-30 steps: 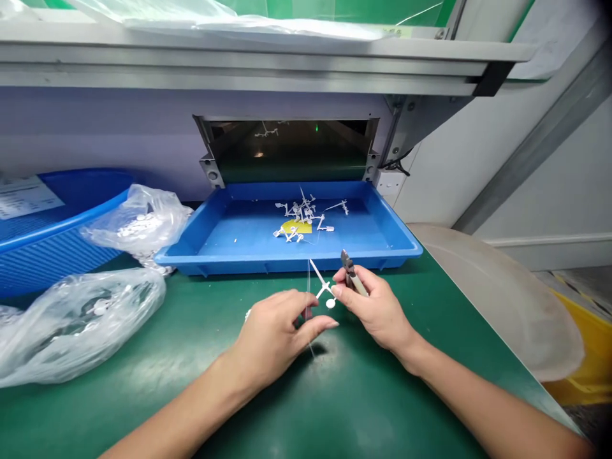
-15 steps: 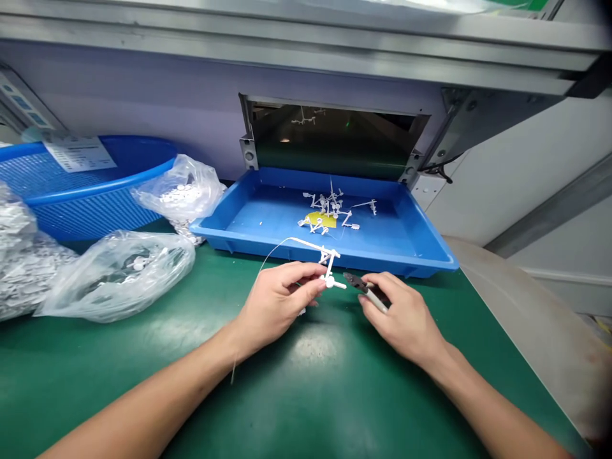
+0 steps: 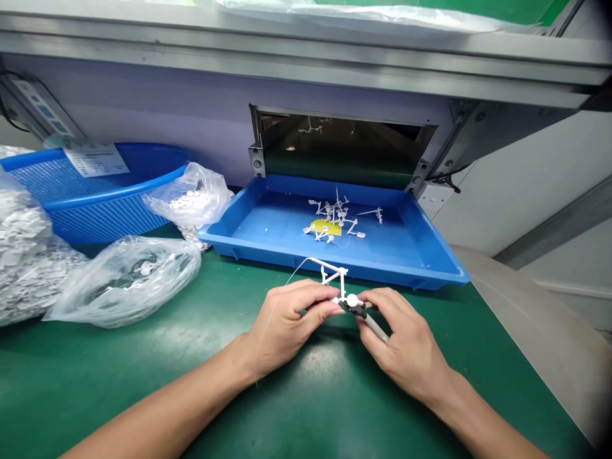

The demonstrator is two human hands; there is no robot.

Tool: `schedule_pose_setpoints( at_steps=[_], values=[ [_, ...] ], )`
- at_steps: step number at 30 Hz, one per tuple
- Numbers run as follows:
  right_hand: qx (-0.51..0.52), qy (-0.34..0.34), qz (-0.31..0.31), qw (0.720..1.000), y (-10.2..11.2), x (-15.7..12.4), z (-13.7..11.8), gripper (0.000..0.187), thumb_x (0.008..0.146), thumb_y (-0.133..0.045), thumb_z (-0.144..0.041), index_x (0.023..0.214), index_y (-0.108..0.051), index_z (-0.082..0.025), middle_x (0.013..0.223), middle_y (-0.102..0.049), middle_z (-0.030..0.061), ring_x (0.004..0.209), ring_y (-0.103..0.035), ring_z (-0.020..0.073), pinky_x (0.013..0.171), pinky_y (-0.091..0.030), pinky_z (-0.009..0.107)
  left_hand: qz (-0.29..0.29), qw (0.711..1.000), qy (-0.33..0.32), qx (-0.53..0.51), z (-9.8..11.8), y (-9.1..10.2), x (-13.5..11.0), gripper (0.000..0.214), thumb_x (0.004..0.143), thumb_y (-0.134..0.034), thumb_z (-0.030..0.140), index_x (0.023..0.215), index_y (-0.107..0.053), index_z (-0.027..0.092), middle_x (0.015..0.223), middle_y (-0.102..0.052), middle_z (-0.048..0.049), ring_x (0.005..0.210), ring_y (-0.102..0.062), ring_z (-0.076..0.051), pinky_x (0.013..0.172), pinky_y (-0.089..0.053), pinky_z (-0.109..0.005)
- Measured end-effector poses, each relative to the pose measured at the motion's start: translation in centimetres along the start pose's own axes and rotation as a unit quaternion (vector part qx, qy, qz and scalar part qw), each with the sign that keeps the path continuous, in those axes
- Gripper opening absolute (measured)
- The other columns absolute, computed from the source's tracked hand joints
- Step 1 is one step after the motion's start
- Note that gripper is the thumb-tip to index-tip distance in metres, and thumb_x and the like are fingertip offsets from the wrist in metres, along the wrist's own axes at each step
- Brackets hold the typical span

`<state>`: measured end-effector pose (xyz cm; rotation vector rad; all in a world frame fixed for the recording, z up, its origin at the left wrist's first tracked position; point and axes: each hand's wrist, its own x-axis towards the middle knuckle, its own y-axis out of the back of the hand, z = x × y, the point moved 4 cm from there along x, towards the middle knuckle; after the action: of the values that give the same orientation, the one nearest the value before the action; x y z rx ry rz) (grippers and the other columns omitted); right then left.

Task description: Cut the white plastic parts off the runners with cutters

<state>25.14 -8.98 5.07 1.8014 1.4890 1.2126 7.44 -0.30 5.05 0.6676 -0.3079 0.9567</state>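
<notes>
Between the fingertips of my left hand [image 3: 294, 322] is a white plastic sprue [image 3: 342, 280] with small moulded parts on it. A thin strand trails from its upper end back over that hand. My right hand [image 3: 406, 341] is closed around a pair of cutting pliers [image 3: 377, 327] with pale handles. The dark jaws of the pliers are at the sprue's lower end, just beside a small round white part [image 3: 352, 300]. My left fingertips and the jaws almost touch; whether the jaws are closed on the plastic I cannot tell.
A blue tray [image 3: 268, 252] behind my hands holds several white sprues [image 3: 337, 213] and a yellow piece [image 3: 319, 227]. It stands below a conveyor opening [image 3: 335, 153]. Bags of white parts [image 3: 134, 280] and a blue basket [image 3: 105, 213] stand to the left on the green table [image 3: 215, 408].
The pliers have moved left and met the sprue's lower end. My left hand has shifted slightly right and down, and the sprue has turned so its round part faces up.
</notes>
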Motion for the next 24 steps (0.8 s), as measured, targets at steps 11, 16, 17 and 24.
schedule_pose_setpoints(
  at_steps=[11, 16, 17, 24],
  values=[
    [-0.013, 0.014, -0.013, 1.000, 0.0, 0.1, -0.1, 0.030, 0.081, -0.052, -0.013, 0.108, -0.058, -0.024, 0.099, -0.062, 0.0048, 0.089, -0.057, 0.0214, 0.080, -0.046, 0.034, -0.001, 1.000, -0.008, 0.007, -0.2, -0.2, -0.1, 0.015, 0.091, -0.064, 0.024, 0.105, -0.071, 0.022, 0.098, -0.072, -0.0009, 0.086, -0.067, -0.013, 0.080, -0.054, -0.021],
    [-0.051, 0.014, -0.019, 0.998, -0.1, 0.0, 0.1, 0.022, 0.083, -0.049, -0.013, 0.099, -0.060, -0.023, 0.085, -0.059, 0.0028, 0.078, -0.055, 0.0189, 0.071, -0.042, 0.031, -0.007, 1.000, -0.023, 0.019, -0.1, -0.4, -0.1, 0.014, 0.092, -0.062, 0.022, 0.102, -0.071, 0.021, 0.096, -0.072, -0.0023, 0.084, -0.067, -0.015, 0.079, -0.054, -0.023],
    [-0.056, 0.009, -0.024, 0.998, -0.1, 0.1, 0.2, 0.020, 0.083, -0.049, -0.014, 0.097, -0.061, -0.023, 0.083, -0.059, 0.0022, 0.076, -0.054, 0.0183, 0.069, -0.042, 0.030, -0.010, 0.999, -0.022, 0.021, -0.1, -0.5, -0.1, 0.014, 0.093, -0.061, 0.023, 0.102, -0.071, 0.020, 0.095, -0.072, -0.0025, 0.082, -0.067, -0.015, 0.078, -0.054, -0.023],
    [-0.031, -0.044, -0.059, 0.997, 0.7, 0.7, 2.0, 0.013, 0.081, -0.054, -0.017, 0.090, -0.061, -0.024, 0.081, -0.059, -0.0011, 0.071, -0.055, 0.0149, 0.066, -0.042, 0.027, -0.016, 0.999, -0.026, 0.018, -1.3, -1.6, 0.2, 0.017, 0.092, -0.061, 0.024, 0.105, -0.071, 0.019, 0.100, -0.071, -0.0045, 0.090, -0.067, -0.017, 0.084, -0.054, -0.025]
  ],
)
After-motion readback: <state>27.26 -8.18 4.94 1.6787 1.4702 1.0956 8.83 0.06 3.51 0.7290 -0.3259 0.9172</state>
